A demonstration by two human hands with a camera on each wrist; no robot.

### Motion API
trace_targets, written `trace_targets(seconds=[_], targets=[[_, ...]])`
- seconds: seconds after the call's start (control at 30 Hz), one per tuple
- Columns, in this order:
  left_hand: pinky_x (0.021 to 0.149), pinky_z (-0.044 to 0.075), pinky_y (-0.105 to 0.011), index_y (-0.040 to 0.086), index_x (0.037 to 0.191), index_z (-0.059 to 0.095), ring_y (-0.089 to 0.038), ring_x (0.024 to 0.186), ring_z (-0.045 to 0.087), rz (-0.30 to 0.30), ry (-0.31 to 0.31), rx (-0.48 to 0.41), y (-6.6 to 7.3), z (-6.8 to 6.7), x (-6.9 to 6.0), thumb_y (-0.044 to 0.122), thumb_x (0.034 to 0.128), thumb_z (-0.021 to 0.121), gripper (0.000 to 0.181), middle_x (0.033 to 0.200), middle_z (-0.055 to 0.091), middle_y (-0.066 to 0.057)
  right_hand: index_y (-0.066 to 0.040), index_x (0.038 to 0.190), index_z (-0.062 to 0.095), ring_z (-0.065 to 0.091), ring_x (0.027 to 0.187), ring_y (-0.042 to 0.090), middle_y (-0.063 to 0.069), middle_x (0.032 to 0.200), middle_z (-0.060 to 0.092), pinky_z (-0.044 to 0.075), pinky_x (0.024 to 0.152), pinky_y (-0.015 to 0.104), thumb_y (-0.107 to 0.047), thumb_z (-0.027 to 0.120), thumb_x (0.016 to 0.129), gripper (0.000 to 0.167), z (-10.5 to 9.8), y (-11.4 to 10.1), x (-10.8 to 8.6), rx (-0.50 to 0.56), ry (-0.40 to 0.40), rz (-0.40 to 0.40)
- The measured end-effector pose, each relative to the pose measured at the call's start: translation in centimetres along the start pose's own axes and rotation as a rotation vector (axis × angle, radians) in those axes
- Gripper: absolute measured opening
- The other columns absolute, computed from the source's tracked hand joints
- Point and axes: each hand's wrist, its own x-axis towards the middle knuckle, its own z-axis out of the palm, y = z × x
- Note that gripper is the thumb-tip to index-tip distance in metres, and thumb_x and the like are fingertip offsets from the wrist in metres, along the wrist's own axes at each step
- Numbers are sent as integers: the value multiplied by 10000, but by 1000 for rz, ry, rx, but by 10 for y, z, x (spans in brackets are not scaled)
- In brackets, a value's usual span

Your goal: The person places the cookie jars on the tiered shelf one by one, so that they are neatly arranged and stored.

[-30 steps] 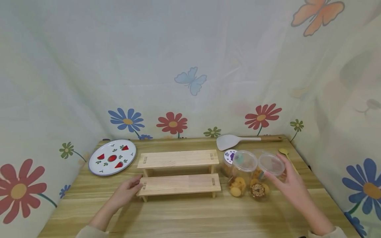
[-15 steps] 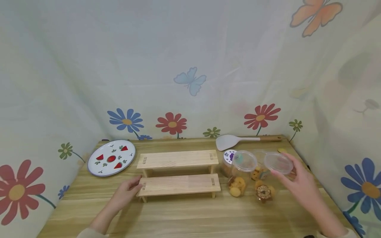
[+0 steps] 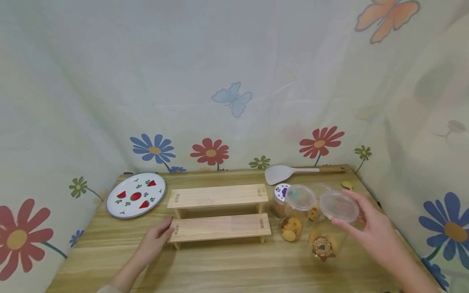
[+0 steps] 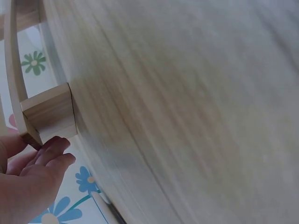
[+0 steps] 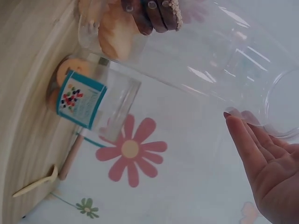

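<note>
My right hand (image 3: 375, 230) holds a tall clear plastic jar (image 3: 331, 228) near its lid (image 3: 339, 205), thumb on the near side and fingers beyond. A nut-topped ring doughnut (image 3: 322, 247) and other baked pieces lie low in this jar. Whether its base touches the table is hard to tell. My left hand (image 3: 154, 240) pinches the left end of the lower board of a two-step wooden shelf (image 3: 223, 226). In the left wrist view, the fingers (image 4: 53, 151) lie under the board's end, beside its leg (image 4: 51, 112).
Left of the held jar stands another clear jar with cookies (image 3: 292, 228). Behind are a jar with a purple-patterned lid (image 3: 281, 191) and a blue-labelled jar (image 5: 81, 100). A white spatula (image 3: 280, 174), a yellow spoon (image 3: 347, 185) and a round plate (image 3: 136, 209) lie farther back.
My right hand has drawn the doughnut jar away from the other jars, rightward and then toward me, with its lid now tilted. My left hand has stayed at the shelf's end.
</note>
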Motion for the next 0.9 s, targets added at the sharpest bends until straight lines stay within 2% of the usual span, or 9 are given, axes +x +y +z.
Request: trace_targets(seconds=[0.07, 0.2, 0.37, 0.53, 0.73, 0.9], targets=[[1070, 311, -466, -107, 1369, 428, -380, 1305, 389, -8, -4, -3, 0, 0, -1, 152, 1006, 523, 456, 1406, 427, -242, -193, 1443, 405, 613, 1006, 383, 203, 1241, 559, 544, 783, 212, -254, 784, 823, 729, 1, -6, -1, 19, -10, -21], [1066, 315, -459, -117, 1364, 428, -381, 1300, 394, 2, 4, -18, -1, 0, -3, 152, 1005, 527, 460, 1404, 424, -253, -182, 1441, 407, 617, 1010, 341, 177, 1213, 579, 456, 798, 66, -194, 797, 809, 742, 5, -17, -2, 70, -24, -58], [1060, 327, -443, -109, 1368, 430, -369, 1298, 402, -7, 6, -26, -3, 0, -4, 167, 1006, 528, 466, 1406, 426, -248, -215, 1438, 409, 613, 1012, 263, 126, 1223, 581, 495, 807, 126, -173, 802, 800, 751, 11, -28, -3, 108, -52, -87], [1057, 335, -456, -100, 1363, 446, -368, 1285, 421, 16, 20, -6, -5, 1, -2, 155, 1000, 539, 453, 1388, 454, -242, -243, 1439, 412, 592, 1013, 151, 89, 1244, 563, 501, 833, 153, -153, 807, 794, 761, 17, -37, 4, 153, -56, -120], [1050, 342, -462, -106, 1355, 454, -373, 1270, 438, 45, 30, -21, -6, 1, -1, 160, 997, 545, 455, 1373, 467, -249, -283, 1416, 432, 587, 1014, 181, 47, 1222, 571, 524, 851, 228, -207, 823, 779, 751, 29, -50, 20, 224, -81, -138], [1037, 366, -436, -95, 1364, 449, -350, 1263, 451, 31, 26, -37, -5, 2, -1, 155, 998, 544, 453, 1380, 465, -236, -302, 1398, 447, 581, 1028, 191, 24, 1219, 560, 538, 845, 272, -218, 828, 773, 736, 37, -61, 36, 294, -114, -158]])
